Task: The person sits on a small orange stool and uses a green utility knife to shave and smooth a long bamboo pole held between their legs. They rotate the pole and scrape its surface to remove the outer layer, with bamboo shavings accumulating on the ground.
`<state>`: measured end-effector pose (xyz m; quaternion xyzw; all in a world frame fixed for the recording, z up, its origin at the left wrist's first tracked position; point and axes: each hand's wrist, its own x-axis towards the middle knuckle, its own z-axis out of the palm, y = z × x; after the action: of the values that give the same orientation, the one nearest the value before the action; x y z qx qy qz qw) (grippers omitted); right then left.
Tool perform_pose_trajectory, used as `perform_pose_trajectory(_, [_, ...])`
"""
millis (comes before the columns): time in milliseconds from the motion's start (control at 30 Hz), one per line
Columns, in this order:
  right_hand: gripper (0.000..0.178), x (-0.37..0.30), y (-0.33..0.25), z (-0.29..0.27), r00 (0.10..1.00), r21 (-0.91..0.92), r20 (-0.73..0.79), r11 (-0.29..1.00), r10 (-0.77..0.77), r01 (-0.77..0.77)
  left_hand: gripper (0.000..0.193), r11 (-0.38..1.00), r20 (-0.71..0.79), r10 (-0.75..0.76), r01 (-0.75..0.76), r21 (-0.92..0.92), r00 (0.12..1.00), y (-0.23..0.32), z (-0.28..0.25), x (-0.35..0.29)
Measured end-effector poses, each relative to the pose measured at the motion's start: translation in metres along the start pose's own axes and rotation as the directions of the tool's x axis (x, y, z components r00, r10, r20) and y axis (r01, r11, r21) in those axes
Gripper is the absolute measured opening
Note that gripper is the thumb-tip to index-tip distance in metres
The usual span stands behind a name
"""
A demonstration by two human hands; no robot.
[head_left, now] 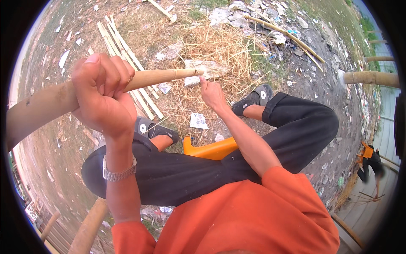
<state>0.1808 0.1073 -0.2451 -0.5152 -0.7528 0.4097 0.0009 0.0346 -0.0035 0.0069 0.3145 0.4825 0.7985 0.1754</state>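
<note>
A long pale bamboo pole (158, 76) runs from the left edge toward the middle and looks thinner at its far end. Wrapped around it in a fist is my left hand (103, 91), with a metal watch (119, 169) on that wrist. At the pole's far tip, my right hand (213, 95) is closed, its thumb and finger touching the end. The other fingers of that hand are partly hidden. A small dark mark shows on the pole near the tip. Below my hands, an orange plastic seat (211, 149) shows between my legs.
Split bamboo strips (131, 63) lie on the ground ahead to the left. Dry straw (220, 46) and scattered litter spread in front. Another bamboo pole (283, 31) lies far right. Upright bamboo posts (372, 78) stand at the right, where another person (373, 166) bends down.
</note>
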Motion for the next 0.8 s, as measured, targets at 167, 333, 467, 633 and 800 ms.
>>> perform_pose_trajectory(167, [0.066, 0.031, 0.067, 0.023, 0.987, -0.187, -0.049, 0.969, 0.153, -0.159, 0.035, 0.999, 0.066, -0.003, 0.006, -0.043, 0.998, 0.001, 0.007, -0.003])
perform_pose_trajectory(333, [0.054, 0.04, 0.125, 0.004, 0.965, -0.055, 0.11, 0.97, 0.24, -0.235, 0.036, 0.999, 0.018, 0.0, 0.001, -0.048, 1.0, -0.003, -0.004, 0.004])
perform_pose_trajectory(467, [0.027, 0.038, 0.093, -0.036, 0.909, 0.452, 0.414, 0.856, 0.049, -0.252, 0.035, 0.999, 0.005, 0.0, 0.0, -0.035, 1.0, -0.004, -0.006, 0.011])
perform_pose_trajectory(633, [0.03, 0.01, 0.026, -0.087, 0.895, 0.48, 0.447, 0.846, -0.009, -0.232, 0.035, 0.998, 0.009, 0.032, -0.031, -0.052, 0.999, -0.003, 0.0, 0.008])
perform_pose_trajectory(800, [0.034, -0.005, 0.009, -0.102, 0.886, 0.441, 0.464, 0.862, 0.021, -0.251, 0.036, 0.994, -0.008, 0.073, -0.073, -0.084, 0.997, -0.004, 0.001, 0.007])
